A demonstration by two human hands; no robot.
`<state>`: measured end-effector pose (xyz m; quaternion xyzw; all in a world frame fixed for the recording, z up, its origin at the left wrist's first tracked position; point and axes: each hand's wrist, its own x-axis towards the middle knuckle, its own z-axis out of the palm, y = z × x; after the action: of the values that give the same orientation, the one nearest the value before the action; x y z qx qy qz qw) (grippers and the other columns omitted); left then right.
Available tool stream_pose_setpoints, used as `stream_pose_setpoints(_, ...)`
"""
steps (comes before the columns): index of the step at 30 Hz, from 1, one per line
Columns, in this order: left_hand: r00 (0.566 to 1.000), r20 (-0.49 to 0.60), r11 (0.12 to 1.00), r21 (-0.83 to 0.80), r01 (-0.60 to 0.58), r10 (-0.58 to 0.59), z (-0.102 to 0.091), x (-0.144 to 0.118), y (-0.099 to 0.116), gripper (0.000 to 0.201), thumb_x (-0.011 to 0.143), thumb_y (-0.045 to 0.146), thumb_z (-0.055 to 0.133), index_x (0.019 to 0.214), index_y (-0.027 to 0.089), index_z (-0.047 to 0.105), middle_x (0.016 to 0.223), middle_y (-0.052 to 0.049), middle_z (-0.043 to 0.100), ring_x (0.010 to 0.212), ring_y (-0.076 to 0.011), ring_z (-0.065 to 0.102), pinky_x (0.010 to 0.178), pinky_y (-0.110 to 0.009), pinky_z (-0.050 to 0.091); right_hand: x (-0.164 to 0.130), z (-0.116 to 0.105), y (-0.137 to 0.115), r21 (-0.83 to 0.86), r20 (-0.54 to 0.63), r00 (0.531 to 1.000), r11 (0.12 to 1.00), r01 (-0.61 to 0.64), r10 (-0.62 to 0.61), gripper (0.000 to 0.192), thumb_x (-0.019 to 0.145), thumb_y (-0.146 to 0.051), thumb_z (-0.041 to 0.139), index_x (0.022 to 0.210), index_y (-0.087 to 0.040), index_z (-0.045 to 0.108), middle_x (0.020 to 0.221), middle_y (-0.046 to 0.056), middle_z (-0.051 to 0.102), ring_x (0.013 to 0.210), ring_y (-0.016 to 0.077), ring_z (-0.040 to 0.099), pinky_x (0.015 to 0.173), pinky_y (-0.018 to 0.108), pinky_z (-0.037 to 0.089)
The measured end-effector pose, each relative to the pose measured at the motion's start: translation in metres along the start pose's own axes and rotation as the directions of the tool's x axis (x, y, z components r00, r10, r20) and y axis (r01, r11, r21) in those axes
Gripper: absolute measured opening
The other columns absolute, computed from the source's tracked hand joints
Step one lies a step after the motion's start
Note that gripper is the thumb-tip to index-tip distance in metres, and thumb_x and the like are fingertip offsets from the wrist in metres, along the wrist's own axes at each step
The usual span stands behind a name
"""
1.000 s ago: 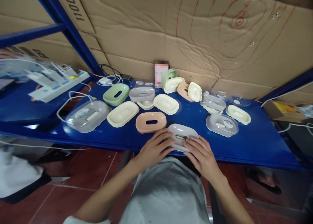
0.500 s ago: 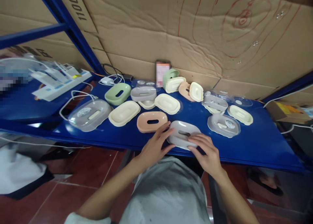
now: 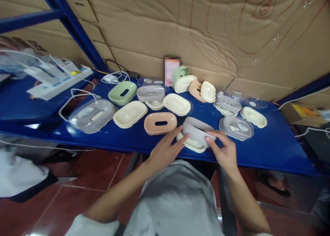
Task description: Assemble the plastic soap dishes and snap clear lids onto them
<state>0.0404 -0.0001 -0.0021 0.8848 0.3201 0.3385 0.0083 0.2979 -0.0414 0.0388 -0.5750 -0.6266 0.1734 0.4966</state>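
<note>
A grey soap-dish shell with a long slot (image 3: 198, 130) is tilted up over a cream tray (image 3: 194, 146) near the table's front edge. My right hand (image 3: 223, 146) pinches the shell's right end, thumb in front and fingers behind. At the left end is my left hand (image 3: 168, 145), its fingers at the cream tray's edge and touching the shell's side; part of this grip is hidden. Just left of the shell lies a peach slotted dish (image 3: 152, 127). To the right sits a grey dish under a clear cover (image 3: 235, 128).
Green dish (image 3: 117, 96), cream trays (image 3: 130, 114) and more grey and peach pieces are spread over the blue table (image 3: 278, 150). A phone (image 3: 172, 62) leans on the cardboard wall (image 3: 144, 33). At left are a power strip (image 3: 48, 88) and white cables.
The grey shell has been tilted and raised, uncovering the cream tray beneath. My right hand has shifted up and right with it; my left fingers have closed in on the left end.
</note>
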Motion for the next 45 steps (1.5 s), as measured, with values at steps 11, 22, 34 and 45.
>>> stream_pose_setpoints(11, 0.998, -0.065, 0.999, 0.054, 0.005, -0.001, 0.002, 0.000, 0.004, 0.039, 0.104, 0.025, 0.069, 0.142, 0.021, 0.062, 0.143, -0.019, 0.066, 0.136, -0.0324, 0.066, 0.111, -0.048, 0.060, 0.019, 0.005, 0.030, 0.131, -0.181, 0.962, 0.974, -0.184, 0.206, 0.030, 0.093, -0.052, 0.079, 0.108, -0.026, 0.081, 0.103, 0.004, 0.082, 0.095, 0.0234, 0.076, 0.089, 0.040, 0.060)
stream_pose_setpoints(22, 0.984, 0.133, 0.992, -0.067, -0.111, 0.119, -0.008, 0.010, 0.001, 0.014, 0.108, 0.027, 0.061, 0.116, 0.018, 0.067, 0.134, -0.010, 0.072, 0.141, -0.0294, 0.059, 0.124, -0.050, 0.045, 0.037, -0.012, 0.037, -0.549, 0.197, 0.961, 0.790, 0.272, -0.193, 0.029, 0.107, -0.033, 0.061, 0.132, -0.023, 0.071, 0.134, 0.012, 0.076, 0.134, 0.0360, 0.067, 0.115, 0.064, 0.044)
stream_pose_setpoints(34, 0.969, 0.130, 0.972, -0.135, -0.193, 0.211, -0.017, 0.011, -0.002, 0.031, 0.101, 0.005, 0.056, 0.128, 0.016, 0.066, 0.140, -0.012, 0.068, 0.140, -0.0267, 0.057, 0.125, -0.047, 0.044, -0.006, -0.029, 0.014, -0.172, 0.228, 0.894, 0.888, 0.426, -0.385, 0.047, 0.110, -0.019, 0.045, 0.154, -0.030, 0.057, 0.154, 0.011, 0.064, 0.144, 0.0287, 0.060, 0.114, 0.053, 0.053)
stream_pose_setpoints(45, 0.918, 0.200, 0.939, -0.111, -0.326, 0.342, -0.016, 0.048, -0.001, 0.025, 0.104, 0.011, 0.059, 0.127, 0.017, 0.065, 0.127, -0.010, 0.070, 0.127, -0.0251, 0.063, 0.123, -0.049, 0.046, -0.042, -0.029, 0.015, -0.395, 0.310, 0.845, 0.750, 0.531, -0.436, 0.067, 0.098, -0.036, 0.076, 0.160, -0.029, 0.051, 0.151, 0.014, 0.066, 0.144, 0.0358, 0.060, 0.120, 0.062, 0.050)
